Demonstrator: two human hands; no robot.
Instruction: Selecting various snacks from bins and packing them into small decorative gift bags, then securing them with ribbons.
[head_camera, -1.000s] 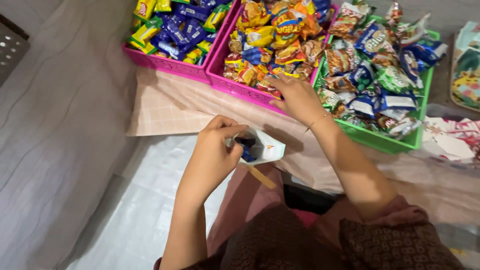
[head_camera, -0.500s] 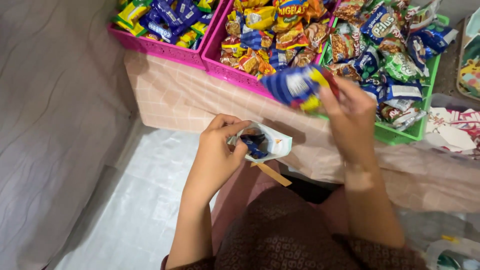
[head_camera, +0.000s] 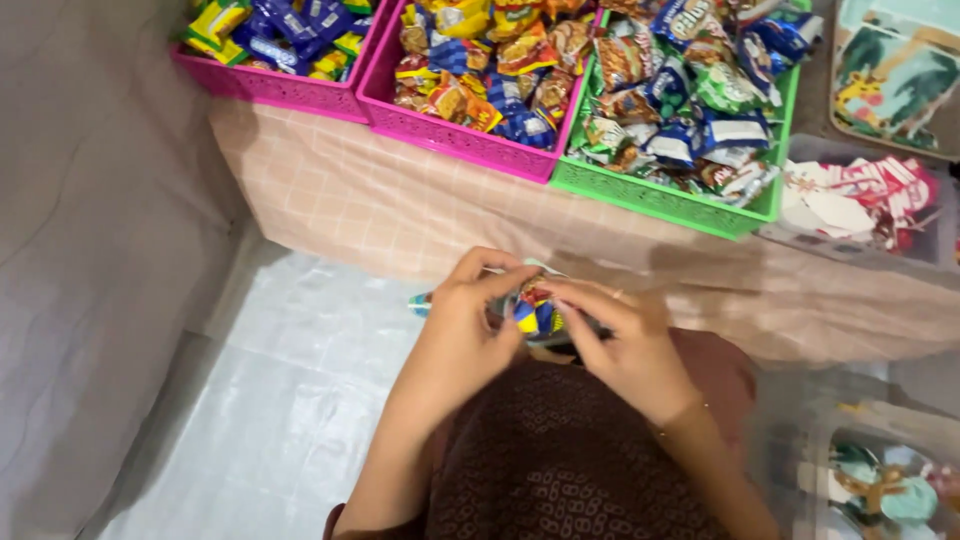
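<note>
My left hand (head_camera: 470, 325) and my right hand (head_camera: 625, 345) meet in front of my chest, low in the head view. Between them sits a small paper pouch (head_camera: 420, 302), mostly hidden, with only a pale blue-green corner showing at the left. A blue, yellow and red snack packet (head_camera: 533, 310) is pinched by the fingers of both hands at the pouch's mouth. My left hand grips the pouch; my right hand holds the packet. Both forearms come up from the bottom edge.
Two pink baskets (head_camera: 300, 90) (head_camera: 470, 140) and a green basket (head_camera: 660, 195) full of wrapped snacks stand on a peach checked cloth (head_camera: 380, 210). A clear box of printed cards (head_camera: 870, 200) lies at right. A white plastic sheet (head_camera: 280, 400) covers the floor.
My right hand has come down from the baskets with a blue and yellow packet and joined my left hand at the pouch. The view has tilted down slightly.
</note>
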